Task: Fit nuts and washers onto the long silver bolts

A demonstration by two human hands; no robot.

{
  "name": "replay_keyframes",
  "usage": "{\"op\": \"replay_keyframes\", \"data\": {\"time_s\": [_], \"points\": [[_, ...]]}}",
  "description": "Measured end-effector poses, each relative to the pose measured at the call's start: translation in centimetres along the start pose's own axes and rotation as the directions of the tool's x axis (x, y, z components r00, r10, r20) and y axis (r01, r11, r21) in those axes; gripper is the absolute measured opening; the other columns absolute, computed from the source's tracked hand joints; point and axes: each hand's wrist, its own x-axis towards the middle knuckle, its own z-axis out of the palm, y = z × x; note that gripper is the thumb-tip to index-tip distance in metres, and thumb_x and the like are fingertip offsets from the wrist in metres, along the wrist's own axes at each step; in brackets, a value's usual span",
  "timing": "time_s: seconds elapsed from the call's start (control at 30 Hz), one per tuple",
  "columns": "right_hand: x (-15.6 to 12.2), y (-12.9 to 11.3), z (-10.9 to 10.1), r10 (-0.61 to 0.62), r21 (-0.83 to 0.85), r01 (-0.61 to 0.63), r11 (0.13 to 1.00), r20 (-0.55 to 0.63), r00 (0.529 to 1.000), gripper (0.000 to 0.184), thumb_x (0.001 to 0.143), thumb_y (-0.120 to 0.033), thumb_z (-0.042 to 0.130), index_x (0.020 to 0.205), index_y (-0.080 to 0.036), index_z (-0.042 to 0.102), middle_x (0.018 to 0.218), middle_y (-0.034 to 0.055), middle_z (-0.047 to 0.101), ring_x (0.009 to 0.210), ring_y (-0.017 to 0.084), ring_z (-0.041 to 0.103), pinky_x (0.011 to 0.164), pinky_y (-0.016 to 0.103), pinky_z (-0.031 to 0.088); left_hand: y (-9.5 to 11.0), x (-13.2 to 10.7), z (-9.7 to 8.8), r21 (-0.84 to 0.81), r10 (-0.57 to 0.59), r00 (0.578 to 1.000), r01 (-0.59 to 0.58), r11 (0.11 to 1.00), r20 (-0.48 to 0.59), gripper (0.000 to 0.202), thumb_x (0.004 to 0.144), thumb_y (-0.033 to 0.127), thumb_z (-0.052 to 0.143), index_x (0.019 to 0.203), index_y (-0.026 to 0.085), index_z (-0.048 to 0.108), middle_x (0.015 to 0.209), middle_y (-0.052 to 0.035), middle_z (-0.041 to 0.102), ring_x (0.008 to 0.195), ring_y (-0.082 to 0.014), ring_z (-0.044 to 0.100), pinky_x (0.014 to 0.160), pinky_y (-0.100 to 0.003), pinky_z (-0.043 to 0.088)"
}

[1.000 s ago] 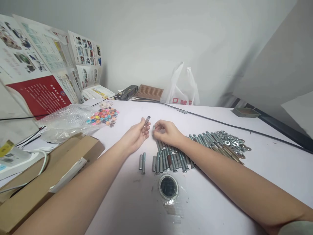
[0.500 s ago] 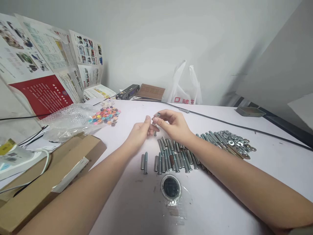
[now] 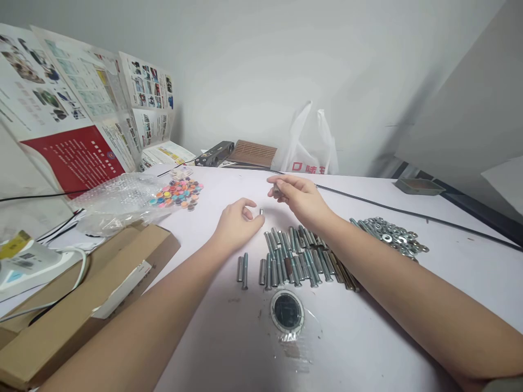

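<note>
My left hand rests low over the white table, fingers curled round a small metal bolt whose tip sticks out to the right. My right hand hovers higher and to the right, pinching a small metal piece between thumb and fingers. Just below both hands lies a row of several metal bolts and sleeves. Two more bolts lie apart to the left of the row.
A heap of washers and nuts lies at the right. Coloured round caps, bubble wrap, a cardboard box and brochures fill the left. A black round lens sits near me; a black cable crosses behind.
My hands, close together half a second ago, have parted. The right hand rose and moved right with its small piece; the left hand dropped toward the table with the bolt.
</note>
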Motion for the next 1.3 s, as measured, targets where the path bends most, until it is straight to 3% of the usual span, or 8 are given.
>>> {"op": "replay_keyframes", "data": {"time_s": [0.1,0.2,0.3,0.4,0.6,0.83,1.07,1.3], "points": [[0.1,0.2,0.0,0.109,0.107,-0.116,0.987,0.064,0.992,0.039,0.076,-0.027,0.068,0.112,-0.013,0.063,0.091,0.0088,0.068,0.082,0.015,0.06,0.081,0.032,0.046,-0.3,0.0,0.3,-0.04,0.041,0.996,-0.038,0.998,0.081,0.036,0.073,0.039,0.065,0.104,0.021,0.066,0.075,-0.0013,0.061,0.067,-0.0155,0.054,0.065,-0.027,0.038],[-0.1,0.2,0.2,0.151,0.064,-0.157,0.985,0.088,0.985,0.043,0.07,-0.027,0.075,0.109,-0.012,0.063,0.087,0.0078,0.068,0.074,0.013,0.057,0.077,0.03,0.046,-0.6,0.1,0.7,-0.067,0.075,0.987,-0.067,0.996,0.14,0.026,0.076,0.04,0.063,0.089,0.018,0.068,0.066,-0.0003,0.056,0.062,-0.0136,0.048,0.061,-0.026,0.033],[-0.5,0.2,0.4,0.113,-0.037,-0.109,0.993,0.136,0.984,0.029,0.078,-0.039,0.069,0.09,-0.012,0.065,0.073,0.0042,0.064,0.064,0.011,0.052,0.069,0.028,0.045,-1.0,0.2,0.8,-0.077,0.085,0.981,-0.072,0.994,0.174,0.023,0.078,0.039,0.06,0.078,0.017,0.067,0.06,0.0013,0.05,0.058,-0.0121,0.043,0.059,-0.025,0.03],[-0.7,0.5,0.6,0.062,-0.16,-0.036,0.986,0.16,0.985,0.033,0.085,-0.045,0.061,0.079,-0.013,0.063,0.066,0.0011,0.059,0.06,0.01,0.05,0.066,0.026,0.042,-1.3,0.3,0.9,-0.073,0.096,0.978,-0.084,0.994,0.186,0.025,0.08,0.038,0.057,0.08,0.017,0.069,0.058,0.0023,0.047,0.057,-0.0115,0.041,0.058,-0.025,0.029],[-0.6,2.3,0.8,-0.014,-0.286,0.083,0.955,0.234,0.972,0.039,0.09,-0.046,0.053,0.072,-0.012,0.061,0.069,0.0032,0.061,0.062,0.011,0.051,0.064,0.027,0.041,-1.4,0.4,1.0,-0.065,0.061,0.974,-0.048,0.997,0.219,0.03,0.079,0.042,0.057,0.08,0.015,0.07,0.06,0.0024,0.048,0.059,-0.0111,0.04,0.058,-0.025,0.029],[-0.7,2.7,0.9,-0.001,-0.365,0.104,0.925,0.27,0.963,0.038,0.091,-0.044,0.051,0.074,-0.012,0.063,0.07,0.0036,0.063,0.063,0.012,0.052,0.061,0.027,0.042,-1.6,0.4,1.0,-0.086,0.067,0.971,-0.049,0.995,0.23,0.032,0.079,0.044,0.056,0.079,0.014,0.07,0.061,0.0012,0.05,0.058,-0.0112,0.04,0.059,-0.024,0.03],[-0.9,1.5,0.8,0.089,-0.404,-0.017,0.915,0.16,0.983,0.042,0.085,-0.038,0.061,0.115,-0.01,0.065,0.08,0.0069,0.068,0.072,0.016,0.062,0.069,0.031,0.049,-1.2,0.4,0.8,-0.044,0.041,0.972,-0.032,0.999,0.23,0.029,0.078,0.041,0.057,0.08,0.015,0.07,0.061,0.0009,0.053,0.059,-0.0124,0.044,0.06,-0.025,0.031],[0.4,-2.9,-2.4,-0.105,-0.458,0.097,0.884,0.007,0.994,0.038,0.086,-0.048,0.06,0.097,-0.014,0.069,0.076,0.0058,0.064,0.072,0.015,0.059,0.07,0.03,0.048,-1.8,0.4,1.0,-0.044,0.039,0.973,-0.03,0.999,0.226,0.031,0.073,0.041,0.065,0.093,0.017,0.071,0.067,0.0004,0.055,0.061,-0.0135,0.048,0.061,-0.026,0.033]]}}
